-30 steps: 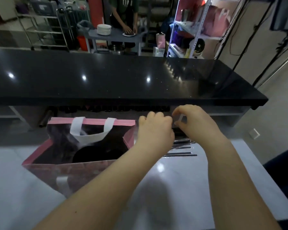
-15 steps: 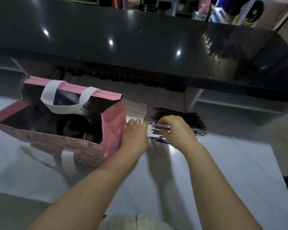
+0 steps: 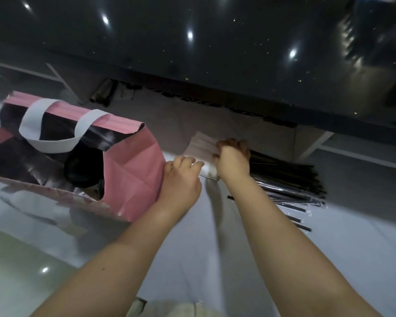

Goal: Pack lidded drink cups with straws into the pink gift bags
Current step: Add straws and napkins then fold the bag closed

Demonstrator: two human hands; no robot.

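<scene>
Crowding the right hand (image 3: 232,163): straws (image 3: 288,181), napkins (image 3: 200,147) (bag (image 3: 133,177) leftward).

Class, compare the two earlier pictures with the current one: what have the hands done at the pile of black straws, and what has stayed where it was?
The right hand has moved from the near side of the black straws up to the pale flat stack behind them, fingers curled on its edge. The left hand has stayed beside the pink gift bag. The bag stays open, dark cup lid inside; the straws stay piled.
</scene>
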